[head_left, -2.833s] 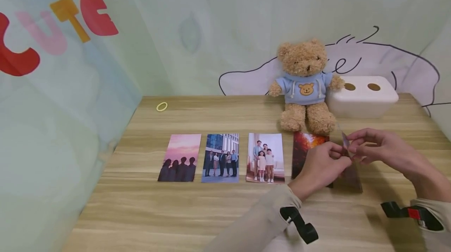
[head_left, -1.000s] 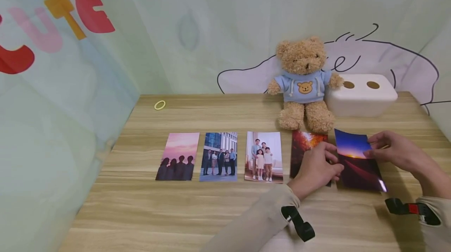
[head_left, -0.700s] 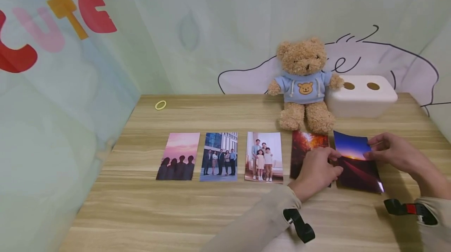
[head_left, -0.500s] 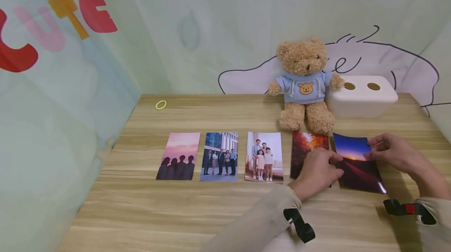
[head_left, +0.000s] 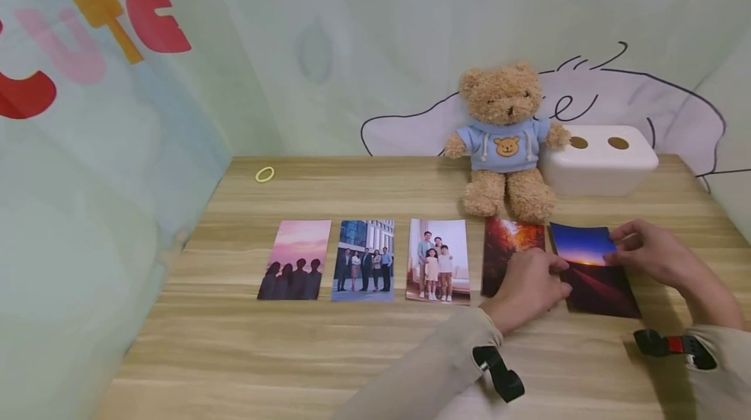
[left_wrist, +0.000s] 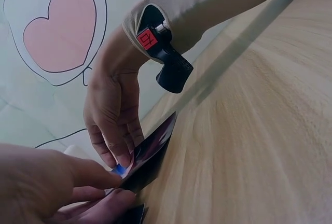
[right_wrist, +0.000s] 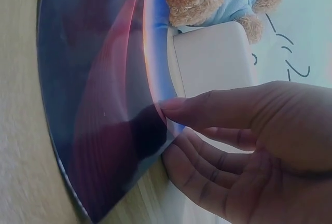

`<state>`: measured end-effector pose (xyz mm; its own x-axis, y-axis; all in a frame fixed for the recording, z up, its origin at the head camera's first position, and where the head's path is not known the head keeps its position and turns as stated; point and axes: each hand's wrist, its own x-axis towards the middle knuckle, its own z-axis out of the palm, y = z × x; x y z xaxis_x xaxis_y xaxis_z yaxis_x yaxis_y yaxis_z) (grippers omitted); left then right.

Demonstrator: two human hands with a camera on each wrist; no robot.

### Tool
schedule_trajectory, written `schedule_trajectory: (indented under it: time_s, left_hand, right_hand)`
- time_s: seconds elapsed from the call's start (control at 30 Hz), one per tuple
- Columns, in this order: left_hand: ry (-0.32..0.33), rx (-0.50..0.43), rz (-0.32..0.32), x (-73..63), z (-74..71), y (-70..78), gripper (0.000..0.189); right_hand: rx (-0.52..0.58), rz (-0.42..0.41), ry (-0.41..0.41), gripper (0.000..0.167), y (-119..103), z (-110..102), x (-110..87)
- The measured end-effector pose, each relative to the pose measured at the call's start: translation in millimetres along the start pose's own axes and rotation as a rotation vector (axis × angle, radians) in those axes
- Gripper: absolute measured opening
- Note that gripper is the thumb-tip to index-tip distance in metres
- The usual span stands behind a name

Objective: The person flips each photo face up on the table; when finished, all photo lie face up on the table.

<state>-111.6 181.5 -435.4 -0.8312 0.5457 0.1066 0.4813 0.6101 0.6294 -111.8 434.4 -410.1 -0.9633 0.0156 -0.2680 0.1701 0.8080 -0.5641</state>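
Observation:
A sunset photo [head_left: 592,283] with a blue sky and a dark road is at the right end of a row of photos, bowed and tilted off the table in the wrist views. My right hand [head_left: 660,254] pinches its right edge between thumb and fingers [right_wrist: 179,111]. At its left edge, my left hand [head_left: 530,286] holds it with thumb and index finger, seen close up in the left wrist view [left_wrist: 57,182]. Beneath the left hand lies an autumn-forest photo [head_left: 512,237], partly covered. Left of it is a family photo [head_left: 439,260].
Further left lie an office-group photo [head_left: 364,260] and a silhouette photo [head_left: 294,260]. A teddy bear [head_left: 506,126] in a blue hoodie sits behind the row, beside a white box [head_left: 604,169] with two holes on top. A yellow ring [head_left: 265,175] lies at the back left.
The sunset photo, first seen nearly edge-on between both hands, has turned face up and come down toward the table beside the forest photo. Lately the hands have barely moved.

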Motion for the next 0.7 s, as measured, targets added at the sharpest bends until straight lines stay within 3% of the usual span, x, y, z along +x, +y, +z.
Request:
schedule_trajectory:
  time_s: [0.43, 0.7]
  left_hand:
    - [-0.026, 0.094, 0.021, -1.9, -4.2, 3.7, 0.02]
    - [-0.028, 0.07, 0.055, -2.7, -8.2, 3.3, 0.022]
  right_hand:
    - [-0.04, -0.038, -0.001, 0.045, 1.6, 4.2, 1.2]
    - [-0.048, -0.043, 0.0, 0.045, 1.4, 1.4, -0.2]
